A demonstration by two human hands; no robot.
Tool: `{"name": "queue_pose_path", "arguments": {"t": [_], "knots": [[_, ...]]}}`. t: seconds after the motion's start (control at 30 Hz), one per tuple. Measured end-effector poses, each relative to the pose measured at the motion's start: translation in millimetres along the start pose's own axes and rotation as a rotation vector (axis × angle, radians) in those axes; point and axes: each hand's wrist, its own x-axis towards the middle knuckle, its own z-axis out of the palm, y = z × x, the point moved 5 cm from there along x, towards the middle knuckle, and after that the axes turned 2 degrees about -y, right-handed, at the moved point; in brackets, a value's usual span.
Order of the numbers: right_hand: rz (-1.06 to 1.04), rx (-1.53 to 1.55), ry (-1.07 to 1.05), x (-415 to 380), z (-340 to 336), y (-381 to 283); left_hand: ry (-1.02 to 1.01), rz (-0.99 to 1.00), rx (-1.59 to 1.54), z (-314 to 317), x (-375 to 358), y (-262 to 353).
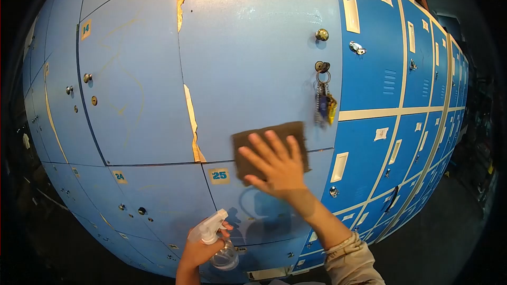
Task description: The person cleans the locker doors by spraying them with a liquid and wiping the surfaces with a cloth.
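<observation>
My right hand (277,166) lies flat with fingers spread on a dark brown cloth (244,139), pressing it against the light blue locker doors. The cloth spans the seam between the door numbered 15 (253,63) and the door numbered 25 (253,211) below it. Lower down, my left hand (198,248) is wrapped round a clear spray bottle (226,257) with a white trigger head (210,226). The bottle is upright, its nozzle tilted up to the right, in front of the lower doors.
A key ring with tags (323,97) hangs from the lock of door 15, below a brass knob (321,34). Darker blue metal lockers (369,84) with handles and locks run off to the right. Door 14 (127,84) has a knob, and torn edging (190,118) runs beside door 15.
</observation>
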Motion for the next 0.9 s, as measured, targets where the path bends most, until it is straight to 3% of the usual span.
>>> {"name": "queue_pose_path", "arguments": {"t": [0.23, 0.4, 0.5, 0.73, 0.9], "knots": [[0.153, -0.100, 0.019, -30.0, -42.2, 70.2, -0.008, 0.013, -0.052, -2.0, -4.3, -3.1], [-0.033, -0.217, -0.023, -30.7, -28.9, 84.4, 0.016, -0.019, -0.006, -13.5, -9.9, 0.0], [-0.091, -0.292, -0.040, -13.6, -22.8, 64.5, 0.041, -0.028, -0.019, -19.9, -12.1, -1.4], [-0.252, 0.057, 0.061, 59.7, 10.0, -51.5, 0.061, -0.010, -0.042, -29.5, -15.0, -7.1], [-0.211, 0.105, 0.130, 78.6, 14.1, -73.6, 0.086, -0.024, -0.022, -24.3, -14.1, 0.8]]}}
